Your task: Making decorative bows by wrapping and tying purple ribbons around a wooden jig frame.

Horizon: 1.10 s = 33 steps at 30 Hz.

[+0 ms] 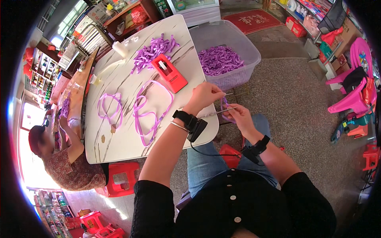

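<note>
Just past the table's right edge, my left hand (207, 96) pinches a narrow purple ribbon (224, 104) between thumb and finger. My right hand (240, 117), lower and to the right, is closed on the same ribbon, close to the left fingertips. A thin metal rod (217, 112) passes at the right fingertips; whether it is gripped is hard to tell. On the white marbled table (190, 131) lie a large loose loop of purple ribbon (137, 115) and a smaller loop (99, 107). A red tape dispenser (174, 81) stands beside a heap of folded purple ribbons (154, 51).
A clear plastic bin (250, 59) of purple ribbons stands against the table's far right side. At left, another person (73, 166) sits with hands near more ribbon. A white bottle (119, 49) and small cup (94, 79) stand on the table. A pink chair (353, 95) is at right.
</note>
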Each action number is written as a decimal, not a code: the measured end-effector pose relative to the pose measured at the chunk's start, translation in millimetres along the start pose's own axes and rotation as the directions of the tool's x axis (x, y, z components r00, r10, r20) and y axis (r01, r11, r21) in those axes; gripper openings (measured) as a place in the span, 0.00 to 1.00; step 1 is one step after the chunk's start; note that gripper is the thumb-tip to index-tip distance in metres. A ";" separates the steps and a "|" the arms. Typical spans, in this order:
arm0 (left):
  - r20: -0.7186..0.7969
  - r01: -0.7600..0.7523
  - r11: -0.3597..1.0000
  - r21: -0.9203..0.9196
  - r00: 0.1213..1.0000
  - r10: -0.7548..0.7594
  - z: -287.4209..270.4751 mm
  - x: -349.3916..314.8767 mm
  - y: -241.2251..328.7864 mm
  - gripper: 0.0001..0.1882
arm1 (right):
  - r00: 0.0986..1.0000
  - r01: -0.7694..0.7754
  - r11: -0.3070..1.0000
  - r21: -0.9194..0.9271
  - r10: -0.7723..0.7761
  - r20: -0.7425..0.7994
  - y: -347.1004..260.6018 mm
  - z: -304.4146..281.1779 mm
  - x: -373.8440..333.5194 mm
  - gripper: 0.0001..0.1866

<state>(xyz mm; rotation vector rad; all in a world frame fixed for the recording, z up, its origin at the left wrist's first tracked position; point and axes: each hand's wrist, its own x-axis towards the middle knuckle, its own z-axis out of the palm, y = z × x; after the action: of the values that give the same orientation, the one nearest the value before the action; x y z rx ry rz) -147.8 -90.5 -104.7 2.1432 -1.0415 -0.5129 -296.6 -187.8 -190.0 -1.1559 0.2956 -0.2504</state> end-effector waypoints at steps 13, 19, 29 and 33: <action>0.128 0.092 0.987 0.132 0.986 -0.109 2.2 11.2 -16.6 0.14 | 0.909 0.324 0.674 -0.664 -0.029 0.415 -52.2 -3.2 -128.8 0.06; 0.126 0.057 0.994 0.093 0.990 -0.068 4.5 13.0 -14.8 0.12 | 0.801 0.571 0.473 -0.671 -0.142 0.581 -65.3 -11.0 -167.3 0.04; 0.108 0.055 0.992 0.110 0.992 -0.067 5.7 12.8 -18.0 0.14 | 0.837 0.473 0.550 -0.688 -0.037 0.546 -50.8 -17.4 -195.9 0.05; 0.107 0.062 0.993 0.098 0.992 -0.072 6.2 10.8 -17.2 0.14 | 0.867 0.370 0.651 -0.663 0.015 0.499 -47.9 -21.0 -200.8 0.04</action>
<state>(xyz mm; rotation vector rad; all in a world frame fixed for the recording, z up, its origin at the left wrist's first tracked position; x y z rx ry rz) -136.0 -94.0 -122.0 2.2609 -1.0758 -0.6323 -493.5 -155.2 -133.5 -2.0384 -0.1923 -0.0019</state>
